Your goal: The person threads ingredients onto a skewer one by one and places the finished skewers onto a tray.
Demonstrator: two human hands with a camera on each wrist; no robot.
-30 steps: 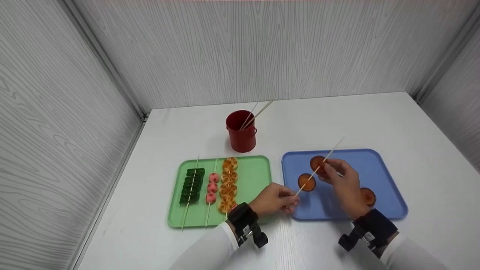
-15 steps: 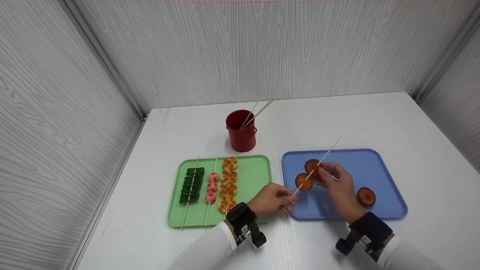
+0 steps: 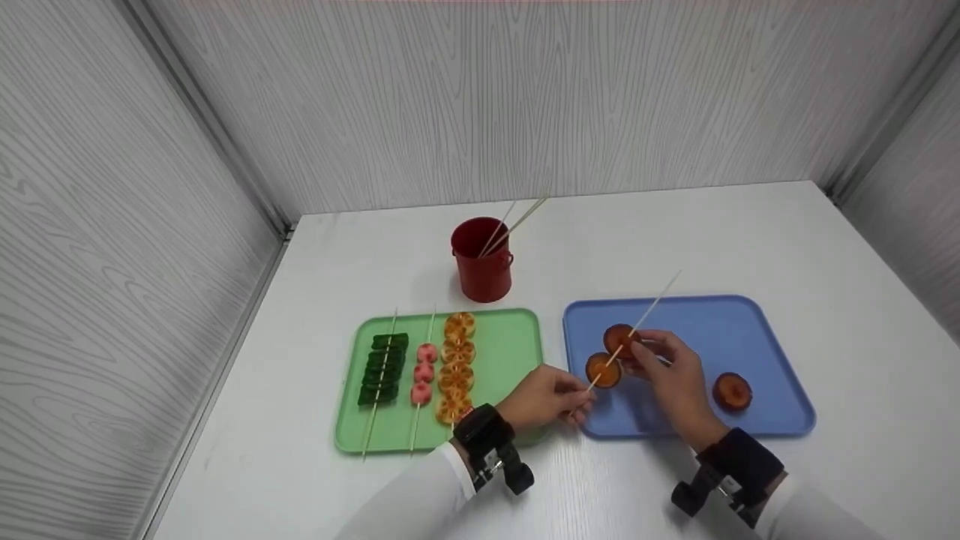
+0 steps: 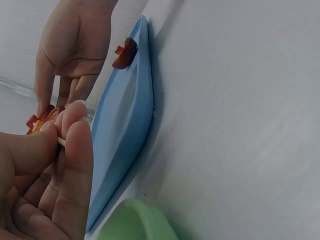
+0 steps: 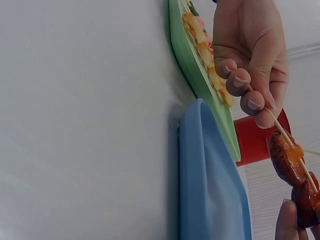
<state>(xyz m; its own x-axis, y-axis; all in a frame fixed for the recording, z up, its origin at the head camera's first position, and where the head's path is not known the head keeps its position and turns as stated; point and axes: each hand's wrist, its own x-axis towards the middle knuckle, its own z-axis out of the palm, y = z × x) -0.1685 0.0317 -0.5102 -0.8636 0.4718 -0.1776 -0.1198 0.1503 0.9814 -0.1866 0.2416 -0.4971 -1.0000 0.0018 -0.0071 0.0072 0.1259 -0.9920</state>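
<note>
My left hand [image 3: 551, 397] pinches the lower end of a thin wooden skewer [image 3: 656, 304], which slants up to the right over the blue tray. Two brown mushrooms are threaded on it: a lower mushroom [image 3: 598, 367] close to the left fingers, and an upper mushroom [image 3: 616, 337] right beside it. Thumb and fingers of my right hand [image 3: 679, 379] hold that upper one by its edge. In the right wrist view the skewer [image 5: 278, 126] runs from the left fingertips through the lower mushroom [image 5: 284, 162], and the caps meet. The skewer's top end sticks out bare.
One loose mushroom [image 3: 732, 391] lies on the blue tray [image 3: 739, 315]. Left of it, a green tray [image 3: 506, 337] bears skewers of green pieces [image 3: 384, 369], pink pieces [image 3: 423, 373] and lotus-root slices [image 3: 457, 377]. Behind stands a red bucket [image 3: 485, 277] holding several bare skewers.
My right hand has slid the upper mushroom down the skewer, toward the lower left, until it came up against the lower one. My left hand has shifted slightly left and keeps its pinch.
</note>
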